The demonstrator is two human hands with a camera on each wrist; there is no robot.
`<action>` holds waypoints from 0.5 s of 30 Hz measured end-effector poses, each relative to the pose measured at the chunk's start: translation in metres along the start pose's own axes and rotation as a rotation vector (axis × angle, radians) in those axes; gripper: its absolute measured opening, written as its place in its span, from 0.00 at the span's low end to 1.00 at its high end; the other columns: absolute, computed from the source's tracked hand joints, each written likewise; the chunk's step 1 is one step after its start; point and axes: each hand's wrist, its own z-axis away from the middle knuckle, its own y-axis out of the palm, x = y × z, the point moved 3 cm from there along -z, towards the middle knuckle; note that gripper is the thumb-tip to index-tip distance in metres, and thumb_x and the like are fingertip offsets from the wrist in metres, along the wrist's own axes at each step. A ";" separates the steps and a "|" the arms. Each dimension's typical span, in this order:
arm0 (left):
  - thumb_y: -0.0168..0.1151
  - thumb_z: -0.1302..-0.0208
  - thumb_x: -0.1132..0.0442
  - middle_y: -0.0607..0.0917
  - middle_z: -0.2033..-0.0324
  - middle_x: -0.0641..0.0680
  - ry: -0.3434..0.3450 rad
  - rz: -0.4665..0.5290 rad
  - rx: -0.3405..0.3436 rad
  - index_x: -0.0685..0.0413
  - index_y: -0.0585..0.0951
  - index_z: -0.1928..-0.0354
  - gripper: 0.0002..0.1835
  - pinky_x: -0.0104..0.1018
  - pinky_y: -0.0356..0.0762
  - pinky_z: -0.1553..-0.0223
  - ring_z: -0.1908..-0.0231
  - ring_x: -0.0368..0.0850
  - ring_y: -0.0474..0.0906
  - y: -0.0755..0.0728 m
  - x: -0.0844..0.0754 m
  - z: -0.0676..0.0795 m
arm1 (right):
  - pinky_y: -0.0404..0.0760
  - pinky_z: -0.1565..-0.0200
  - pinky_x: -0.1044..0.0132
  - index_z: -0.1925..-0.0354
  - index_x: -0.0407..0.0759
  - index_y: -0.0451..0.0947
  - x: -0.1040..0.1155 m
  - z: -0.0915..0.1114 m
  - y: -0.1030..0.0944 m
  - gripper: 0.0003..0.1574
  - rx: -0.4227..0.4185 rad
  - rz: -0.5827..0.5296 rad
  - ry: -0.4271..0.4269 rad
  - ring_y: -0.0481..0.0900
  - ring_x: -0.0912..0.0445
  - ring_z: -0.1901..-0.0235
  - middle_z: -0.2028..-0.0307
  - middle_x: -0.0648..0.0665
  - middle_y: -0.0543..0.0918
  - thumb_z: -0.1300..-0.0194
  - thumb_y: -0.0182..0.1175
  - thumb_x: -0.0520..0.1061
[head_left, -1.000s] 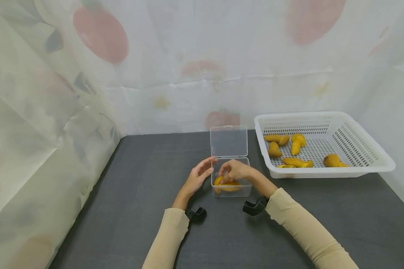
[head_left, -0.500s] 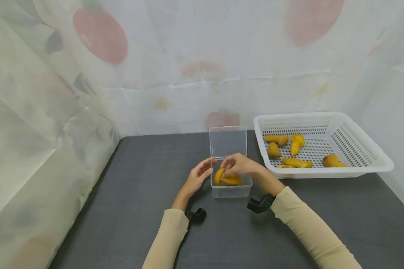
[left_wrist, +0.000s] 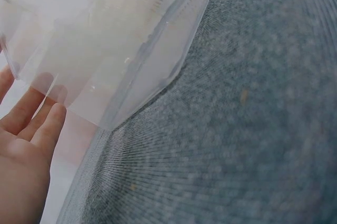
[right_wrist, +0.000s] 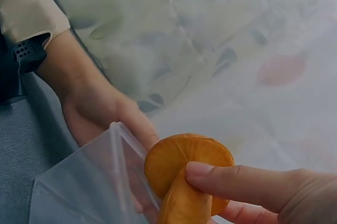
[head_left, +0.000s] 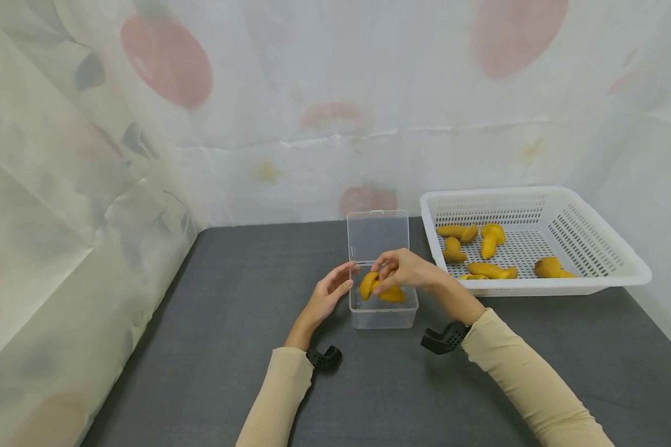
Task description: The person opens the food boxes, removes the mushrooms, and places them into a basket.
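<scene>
A yellow mushroom (head_left: 391, 294) is pinched between the thumb and fingers of my right hand (head_left: 408, 270), over the clear plastic box (head_left: 384, 319). In the right wrist view its ribbed cap (right_wrist: 168, 163) faces up, with the thumb on the stem just under it. The box stands on the table with its hinged lid (head_left: 378, 236) raised at the back. My left hand (head_left: 325, 299) is at the box's left side. Seen from the left wrist, its fingers (left_wrist: 50, 124) lie nearly straight against the clear wall.
To the right stands a white perforated basket (head_left: 609, 248) with several more yellow mushrooms (head_left: 492, 270) in it. The dark grey table (head_left: 246, 347) is bordered by a patterned curtain (head_left: 291, 174) at the back and both sides.
My right hand has risen from inside the box, moving up and slightly right with the mushroom in its fingers. The left hand and the box have stayed in place.
</scene>
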 end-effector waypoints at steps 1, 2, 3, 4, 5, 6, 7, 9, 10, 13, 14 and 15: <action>0.51 0.27 0.64 0.70 0.36 0.71 -0.003 0.006 0.000 0.63 0.64 0.31 0.25 0.19 0.70 0.41 0.33 0.67 0.64 0.000 0.000 0.000 | 0.80 0.63 0.67 0.51 0.31 0.75 0.002 0.002 -0.001 0.26 -0.006 0.003 -0.001 0.82 0.59 0.69 0.68 0.39 0.86 0.46 0.71 0.40; 0.51 0.27 0.64 0.70 0.36 0.71 -0.004 0.007 0.001 0.63 0.64 0.31 0.25 0.19 0.70 0.42 0.33 0.67 0.64 0.000 0.000 0.000 | 0.80 0.62 0.67 0.51 0.31 0.75 0.003 0.003 -0.003 0.26 -0.012 0.007 -0.003 0.82 0.59 0.69 0.67 0.38 0.86 0.46 0.71 0.40; 0.51 0.27 0.64 0.70 0.35 0.71 -0.006 0.007 0.002 0.63 0.64 0.31 0.25 0.19 0.71 0.42 0.33 0.67 0.64 0.000 0.000 0.000 | 0.81 0.61 0.67 0.51 0.31 0.75 0.005 0.005 -0.004 0.26 -0.019 0.009 -0.006 0.82 0.59 0.68 0.66 0.37 0.86 0.46 0.71 0.40; 0.51 0.27 0.64 0.70 0.35 0.71 -0.008 0.006 0.002 0.63 0.64 0.31 0.25 0.19 0.71 0.42 0.33 0.67 0.64 0.000 0.000 0.000 | 0.81 0.61 0.67 0.51 0.31 0.75 0.007 0.007 -0.006 0.26 -0.026 0.012 -0.011 0.82 0.59 0.68 0.65 0.36 0.86 0.46 0.71 0.40; 0.50 0.27 0.64 0.70 0.35 0.71 -0.007 0.001 0.003 0.63 0.64 0.31 0.25 0.19 0.71 0.42 0.33 0.66 0.64 0.000 0.000 0.000 | 0.81 0.60 0.67 0.50 0.31 0.75 0.008 0.009 -0.007 0.26 -0.035 0.018 -0.016 0.82 0.59 0.67 0.64 0.35 0.86 0.45 0.71 0.40; 0.50 0.27 0.64 0.70 0.35 0.71 -0.008 -0.001 0.004 0.63 0.64 0.31 0.25 0.19 0.71 0.41 0.33 0.66 0.65 0.000 0.000 0.000 | 0.81 0.59 0.67 0.50 0.31 0.75 0.010 0.010 -0.009 0.26 -0.043 0.021 -0.021 0.82 0.59 0.67 0.63 0.35 0.86 0.45 0.71 0.40; 0.50 0.27 0.64 0.70 0.35 0.70 -0.009 -0.003 0.003 0.63 0.64 0.31 0.25 0.20 0.71 0.41 0.33 0.65 0.65 0.000 0.000 0.000 | 0.82 0.59 0.66 0.50 0.31 0.75 0.011 0.012 -0.011 0.26 -0.051 0.022 -0.023 0.83 0.59 0.66 0.63 0.35 0.86 0.45 0.71 0.40; 0.49 0.27 0.65 0.70 0.35 0.71 -0.002 -0.012 0.003 0.63 0.63 0.31 0.25 0.20 0.71 0.41 0.33 0.64 0.66 0.000 0.000 0.000 | 0.82 0.58 0.66 0.49 0.32 0.75 0.013 0.016 -0.015 0.26 -0.064 0.025 -0.028 0.83 0.59 0.66 0.62 0.36 0.86 0.45 0.70 0.40; 0.49 0.27 0.66 0.70 0.35 0.71 0.002 -0.012 0.002 0.64 0.63 0.31 0.25 0.20 0.71 0.41 0.33 0.63 0.66 0.000 0.000 0.000 | 0.82 0.57 0.66 0.49 0.32 0.75 0.013 0.018 -0.017 0.26 -0.069 0.025 -0.029 0.83 0.59 0.65 0.62 0.37 0.86 0.45 0.70 0.40; 0.49 0.27 0.67 0.70 0.36 0.71 0.006 -0.009 -0.002 0.64 0.64 0.31 0.25 0.20 0.71 0.41 0.33 0.62 0.67 0.000 0.000 0.000 | 0.82 0.57 0.66 0.49 0.33 0.75 0.015 0.023 -0.022 0.25 -0.086 0.011 -0.021 0.83 0.59 0.65 0.63 0.41 0.87 0.44 0.70 0.40; 0.49 0.27 0.67 0.70 0.36 0.71 0.007 -0.008 -0.002 0.64 0.64 0.31 0.25 0.20 0.71 0.41 0.33 0.62 0.67 0.000 0.000 0.000 | 0.81 0.57 0.66 0.49 0.33 0.75 0.015 0.024 -0.025 0.25 -0.093 0.007 -0.019 0.83 0.59 0.65 0.63 0.43 0.87 0.43 0.69 0.40; 0.49 0.27 0.68 0.70 0.36 0.71 0.010 -0.008 -0.002 0.65 0.64 0.31 0.25 0.20 0.71 0.41 0.33 0.61 0.67 0.000 0.000 0.001 | 0.81 0.57 0.66 0.49 0.33 0.75 0.015 0.026 -0.027 0.25 -0.101 0.001 -0.016 0.82 0.59 0.65 0.64 0.44 0.87 0.43 0.69 0.40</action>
